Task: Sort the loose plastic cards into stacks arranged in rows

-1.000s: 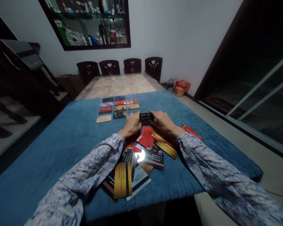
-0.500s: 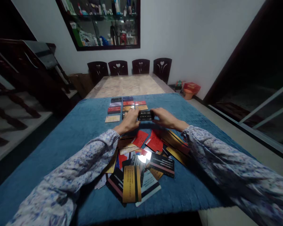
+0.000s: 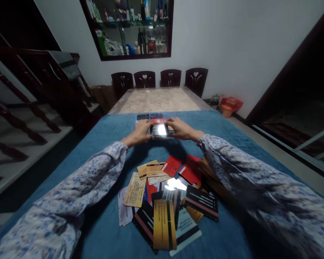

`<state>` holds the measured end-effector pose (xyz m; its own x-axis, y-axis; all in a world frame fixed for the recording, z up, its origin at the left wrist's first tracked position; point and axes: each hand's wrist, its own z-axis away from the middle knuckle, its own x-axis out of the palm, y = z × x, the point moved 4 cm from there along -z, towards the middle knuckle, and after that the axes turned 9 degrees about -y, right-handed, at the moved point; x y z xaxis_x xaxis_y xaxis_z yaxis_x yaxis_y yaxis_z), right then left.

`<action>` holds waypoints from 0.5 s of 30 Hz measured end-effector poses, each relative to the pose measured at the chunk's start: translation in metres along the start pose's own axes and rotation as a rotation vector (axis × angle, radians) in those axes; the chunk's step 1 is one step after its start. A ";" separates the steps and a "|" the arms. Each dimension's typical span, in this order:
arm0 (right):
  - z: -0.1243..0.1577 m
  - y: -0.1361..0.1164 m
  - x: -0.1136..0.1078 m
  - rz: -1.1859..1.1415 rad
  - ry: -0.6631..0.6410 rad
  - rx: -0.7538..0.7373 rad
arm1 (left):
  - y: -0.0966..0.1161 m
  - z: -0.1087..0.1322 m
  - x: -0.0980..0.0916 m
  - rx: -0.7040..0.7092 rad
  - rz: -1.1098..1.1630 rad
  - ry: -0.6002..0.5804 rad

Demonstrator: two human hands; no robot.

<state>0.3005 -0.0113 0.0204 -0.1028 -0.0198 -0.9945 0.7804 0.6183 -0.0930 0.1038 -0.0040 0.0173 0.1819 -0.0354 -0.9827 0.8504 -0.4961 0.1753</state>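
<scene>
A black card (image 3: 156, 131) with a bright glare on its face is held by its two ends between my hands; whether it is one card or a small stack I cannot tell. My left hand (image 3: 140, 133) grips its left end, and my right hand (image 3: 181, 128) grips the right end. Just behind it lie neat card stacks, among them a black stack (image 3: 143, 116) and a dark blue stack (image 3: 156, 115); my hands hide several others. Nearer to me spreads a loose pile of cards, with a gold card (image 3: 164, 225) on top, a red card (image 3: 171, 165) and a pale yellow card (image 3: 135, 190).
A blue cloth (image 3: 102, 201) covers the near part of the long table, whose bare marble top (image 3: 155, 99) shows beyond. Several dark chairs (image 3: 170, 77) stand at the far end. A stair railing (image 3: 18, 90) is on the left, an orange bucket (image 3: 226, 110) on the right.
The view has shifted, so the room and the pile sit further right. Both hands still hold the black card, which now catches the light and hides more of the stacks.
</scene>
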 end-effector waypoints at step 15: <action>-0.090 0.006 0.013 -0.017 0.009 -0.043 | -0.080 -0.030 -0.005 -0.035 0.056 -0.029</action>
<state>0.2484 0.0635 0.0110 -0.1216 -0.0232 -0.9923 0.7512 0.6513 -0.1073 0.0495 0.0624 0.0094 0.2158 -0.0879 -0.9725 0.8559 -0.4622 0.2317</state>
